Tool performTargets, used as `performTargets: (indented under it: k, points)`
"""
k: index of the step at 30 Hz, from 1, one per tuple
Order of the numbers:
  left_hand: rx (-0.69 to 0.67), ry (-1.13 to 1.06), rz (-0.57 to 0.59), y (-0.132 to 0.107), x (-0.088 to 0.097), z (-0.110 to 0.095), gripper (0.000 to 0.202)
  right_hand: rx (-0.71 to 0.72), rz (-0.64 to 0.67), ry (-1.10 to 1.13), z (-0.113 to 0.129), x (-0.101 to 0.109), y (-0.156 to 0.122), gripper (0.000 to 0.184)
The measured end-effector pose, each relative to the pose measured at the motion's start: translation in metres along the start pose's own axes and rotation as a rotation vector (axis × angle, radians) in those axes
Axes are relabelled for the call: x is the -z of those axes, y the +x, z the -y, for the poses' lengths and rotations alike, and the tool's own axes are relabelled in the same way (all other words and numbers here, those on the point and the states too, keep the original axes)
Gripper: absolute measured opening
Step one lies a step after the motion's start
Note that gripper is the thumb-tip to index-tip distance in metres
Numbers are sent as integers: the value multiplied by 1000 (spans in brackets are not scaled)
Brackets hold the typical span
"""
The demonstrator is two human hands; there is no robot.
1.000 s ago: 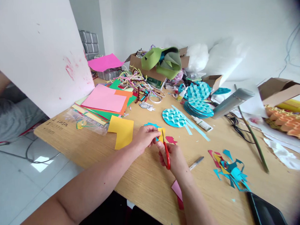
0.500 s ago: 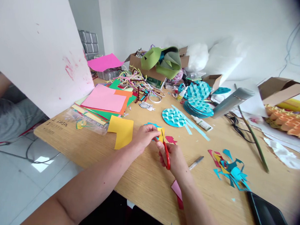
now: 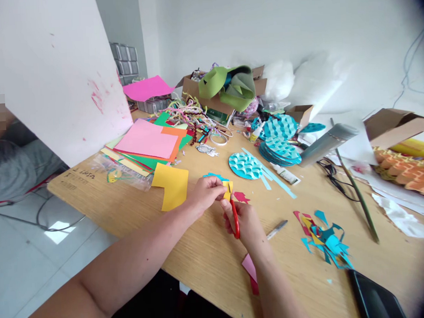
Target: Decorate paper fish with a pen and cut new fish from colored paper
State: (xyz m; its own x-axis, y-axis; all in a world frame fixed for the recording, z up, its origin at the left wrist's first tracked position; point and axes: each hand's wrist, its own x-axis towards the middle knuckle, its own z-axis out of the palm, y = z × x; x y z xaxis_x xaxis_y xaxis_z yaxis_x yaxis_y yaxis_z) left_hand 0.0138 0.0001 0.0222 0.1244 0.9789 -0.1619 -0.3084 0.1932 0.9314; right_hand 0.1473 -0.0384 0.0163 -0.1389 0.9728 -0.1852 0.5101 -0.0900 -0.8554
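A small piece of yellow paper (image 3: 227, 186) is pinched in my left hand (image 3: 209, 193). My right hand (image 3: 243, 222) is closed around red-handled scissors (image 3: 235, 219), whose blades lie at the yellow piece. Just behind my left hand, a blue paper cutout (image 3: 216, 176) rests on the table, partly hidden. A dark pink paper cutout (image 3: 242, 197) lies just right of the scissors. Left of my left hand is a larger yellow sheet (image 3: 174, 186) with a corner cut away. A pen (image 3: 277, 229) lies beside my right wrist, and pink paper (image 3: 249, 267) sits partly under my right forearm.
Stacked coloured paper (image 3: 146, 139) lies at the left, near a white board (image 3: 60, 67). Blue scaled discs (image 3: 245, 166) and a glue bottle (image 3: 286, 174) stand farther back. Paper scraps (image 3: 330, 243) and a phone (image 3: 374, 295) lie at the right. A person sits beyond the board.
The yellow piece has shifted slightly between my left fingers and the scissors. Both hands stay in nearly the same place.
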Motion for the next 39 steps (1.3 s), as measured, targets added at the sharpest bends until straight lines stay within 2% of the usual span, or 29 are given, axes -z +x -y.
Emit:
performTargets:
  k: [7, 14, 20, 31, 37, 39]
  points:
    - [-12, 42, -29, -1, -1, -3, 14, 2, -12, -46, 2, 0, 0, 63]
    - [-14, 52, -19, 1, 0, 0, 15, 4, -9, -27, 2, 0, 0, 62]
    - [-19, 51, 18, 2, 2, 4, 11, -53, -4, 7, 4, 1, -1, 62]
    - [-99, 159, 0, 3, 4, 6, 13, -22, -12, 33, 4, 2, 0, 61]
    - [-68, 68, 11, 2, 3, 2, 13, -44, -23, 118, 6, 7, -1, 57]
    - [-40, -39, 17, 3, 5, -1, 12, -34, -84, 160, 9, 11, -3, 56]
